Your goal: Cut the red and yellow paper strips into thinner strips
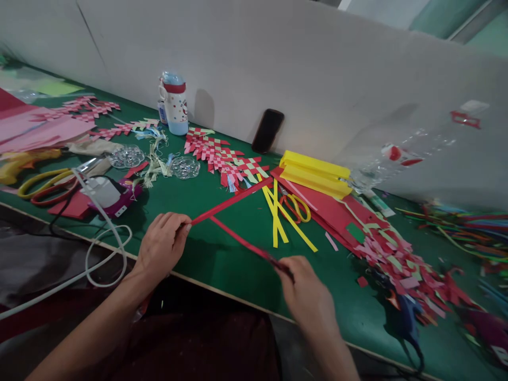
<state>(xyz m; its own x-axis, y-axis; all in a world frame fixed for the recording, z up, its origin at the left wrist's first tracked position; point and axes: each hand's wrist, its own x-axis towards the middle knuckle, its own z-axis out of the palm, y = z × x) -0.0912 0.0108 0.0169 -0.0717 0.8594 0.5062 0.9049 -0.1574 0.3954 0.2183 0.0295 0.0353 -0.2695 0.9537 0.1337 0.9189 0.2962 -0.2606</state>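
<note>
My left hand [163,244] pinches the bend of a folded red paper strip [232,201] near the front edge of the green table [222,264]. One leg of the strip runs up and right toward the yellow strips [282,216]. The other leg runs down and right into my right hand [307,296], which pinches its end. Both hands hover just above the table, fingers closed on the strip.
Woven red-and-white paper pieces [226,159] lie behind the strip. Yellow-handled scissors [296,207], red sheets [337,214] and a yellow folded stack [315,172] sit right. A bottle [174,103], a phone [268,129], a glue gun [107,193] with cable and paper scraps [400,264] are around.
</note>
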